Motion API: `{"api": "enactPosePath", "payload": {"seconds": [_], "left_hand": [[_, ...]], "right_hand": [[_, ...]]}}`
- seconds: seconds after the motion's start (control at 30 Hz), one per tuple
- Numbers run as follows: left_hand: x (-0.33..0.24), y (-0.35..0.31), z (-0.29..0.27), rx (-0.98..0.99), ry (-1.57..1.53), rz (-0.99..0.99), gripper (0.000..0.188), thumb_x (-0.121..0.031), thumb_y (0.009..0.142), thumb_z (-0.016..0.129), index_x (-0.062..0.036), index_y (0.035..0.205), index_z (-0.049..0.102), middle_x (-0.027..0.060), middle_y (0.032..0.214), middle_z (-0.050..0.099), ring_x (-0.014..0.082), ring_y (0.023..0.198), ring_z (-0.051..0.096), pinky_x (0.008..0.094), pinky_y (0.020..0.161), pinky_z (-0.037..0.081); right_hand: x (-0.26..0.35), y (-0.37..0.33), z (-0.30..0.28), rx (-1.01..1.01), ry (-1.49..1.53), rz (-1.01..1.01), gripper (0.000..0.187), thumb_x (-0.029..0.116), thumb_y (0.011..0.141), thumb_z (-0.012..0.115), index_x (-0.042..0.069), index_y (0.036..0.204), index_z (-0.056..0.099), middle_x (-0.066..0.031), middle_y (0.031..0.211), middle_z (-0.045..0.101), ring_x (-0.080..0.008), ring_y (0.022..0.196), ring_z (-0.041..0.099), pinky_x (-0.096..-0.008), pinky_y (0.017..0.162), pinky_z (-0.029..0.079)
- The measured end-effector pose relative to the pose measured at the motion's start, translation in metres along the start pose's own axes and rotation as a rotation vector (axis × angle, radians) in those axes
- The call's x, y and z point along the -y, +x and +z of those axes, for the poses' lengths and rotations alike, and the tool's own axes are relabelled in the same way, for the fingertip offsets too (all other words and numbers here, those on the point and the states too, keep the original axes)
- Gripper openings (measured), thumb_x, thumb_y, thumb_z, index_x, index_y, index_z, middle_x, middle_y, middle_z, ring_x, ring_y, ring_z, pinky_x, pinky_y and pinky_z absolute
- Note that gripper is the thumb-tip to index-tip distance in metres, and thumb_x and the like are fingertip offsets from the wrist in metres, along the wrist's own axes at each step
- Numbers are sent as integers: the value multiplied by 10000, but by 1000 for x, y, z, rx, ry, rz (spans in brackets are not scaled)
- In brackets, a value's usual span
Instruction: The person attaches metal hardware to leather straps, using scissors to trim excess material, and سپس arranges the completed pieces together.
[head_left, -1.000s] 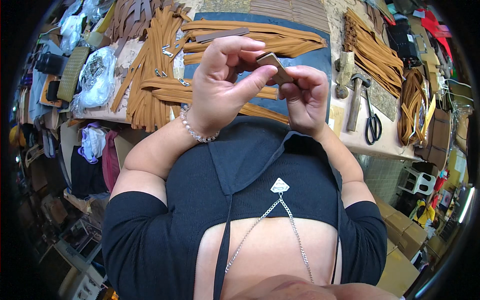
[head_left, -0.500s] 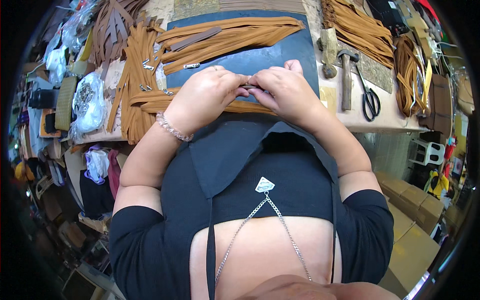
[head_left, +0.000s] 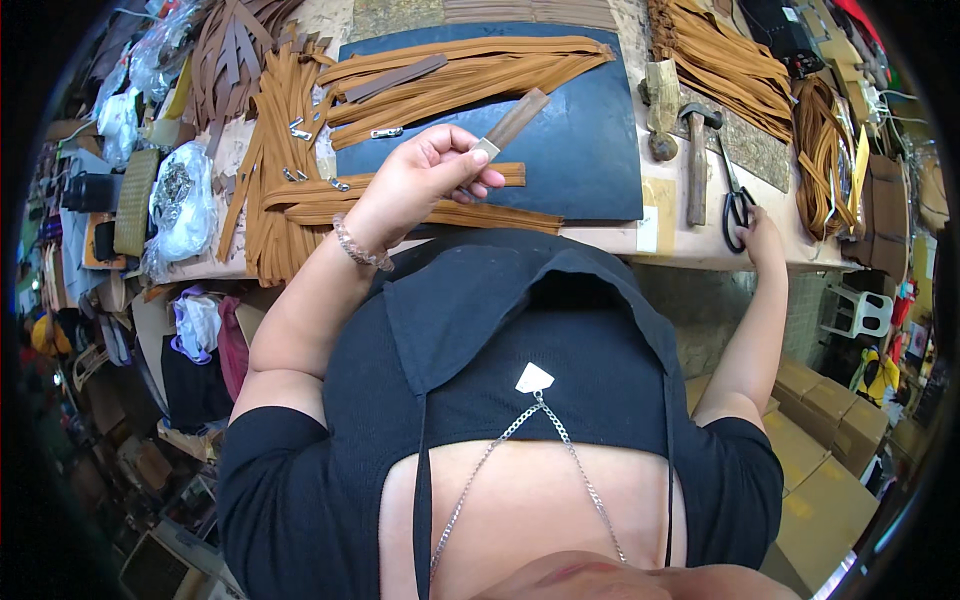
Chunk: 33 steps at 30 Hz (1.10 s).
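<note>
My left hand (head_left: 432, 180) pinches a short brown strip (head_left: 522, 115) that looks like leather. A pale metal piece (head_left: 487, 148) sits on the strip's lower end, by my thumb. The strip points up and to the right over the dark blue mat (head_left: 585, 160). Away to the right, the fingers of my right hand (head_left: 765, 240) close on a black handle loop of the scissors (head_left: 737, 200), which lie on the table with blades pointing away. Under and beside my left hand lie tan zipper tapes (head_left: 420, 212). Several metal zipper sliders (head_left: 385, 132) lie among them.
A hammer (head_left: 697, 165) lies left of the scissors, beside a wooden block (head_left: 661, 95). More tan tapes (head_left: 725, 55) are heaped at the far right. Brown strips (head_left: 232, 50) and plastic bags (head_left: 182, 200) crowd the left side. The table edge (head_left: 690, 258) runs close to me.
My hands were together on a small piece over the mat. Now they are apart: the left holds the strip up, and the right has moved right and down onto the scissors' handle.
</note>
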<state>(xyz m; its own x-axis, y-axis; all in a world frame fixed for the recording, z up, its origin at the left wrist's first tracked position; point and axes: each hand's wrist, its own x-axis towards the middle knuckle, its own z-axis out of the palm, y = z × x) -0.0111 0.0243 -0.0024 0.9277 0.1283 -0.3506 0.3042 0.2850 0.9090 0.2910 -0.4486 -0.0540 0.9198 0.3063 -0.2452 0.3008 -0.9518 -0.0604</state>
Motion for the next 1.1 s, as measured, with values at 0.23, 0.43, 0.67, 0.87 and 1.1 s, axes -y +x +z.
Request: {"api": "enactPosePath", "payload": {"seconds": [0.23, 0.43, 0.67, 0.87, 1.1], "left_hand": [[3, 1, 4, -84, -29, -18, 113, -195, 996, 571, -82, 1000, 579, 56, 938, 712, 69, 804, 633, 220, 742, 502], [4, 10, 17, -78, -106, -9, 122, -197, 992, 579, -79, 958, 572, 61, 923, 712, 75, 797, 633, 224, 740, 500], [10, 8, 23, -50, -125, -43, 124, -202, 990, 584, -82, 961, 585, 53, 909, 711, 72, 787, 635, 216, 734, 495], [21, 11, 25, -71, -179, -61, 118, -208, 992, 581, -91, 977, 597, 42, 909, 713, 67, 782, 633, 206, 727, 490], [24, 16, 21, -75, -147, -84, 116, -209, 992, 581, -95, 983, 601, 37, 912, 710, 66, 790, 632, 203, 730, 489]], "right_hand": [[64, -62, -6, 238, 1133, 12, 338, 107, 833, 689, 33, 1124, 535, -42, 890, 597, -122, 751, 587, -263, 682, 495], [174, -94, -19, 853, 1135, -321, 399, 422, 976, 556, 60, 1140, 521, 18, 787, 478, -95, 694, 493, -226, 634, 442], [235, -94, -26, 885, 855, -464, 488, 534, 921, 614, 72, 1063, 545, -3, 739, 500, -94, 709, 479, -261, 622, 428], [254, -94, -26, 773, 709, -495, 443, 445, 896, 680, 26, 997, 578, -60, 802, 606, -144, 769, 554, -304, 711, 456], [258, -95, -21, 757, 721, -465, 429, 409, 881, 699, 16, 1009, 587, -69, 830, 633, -154, 789, 577, -306, 730, 467]]}}
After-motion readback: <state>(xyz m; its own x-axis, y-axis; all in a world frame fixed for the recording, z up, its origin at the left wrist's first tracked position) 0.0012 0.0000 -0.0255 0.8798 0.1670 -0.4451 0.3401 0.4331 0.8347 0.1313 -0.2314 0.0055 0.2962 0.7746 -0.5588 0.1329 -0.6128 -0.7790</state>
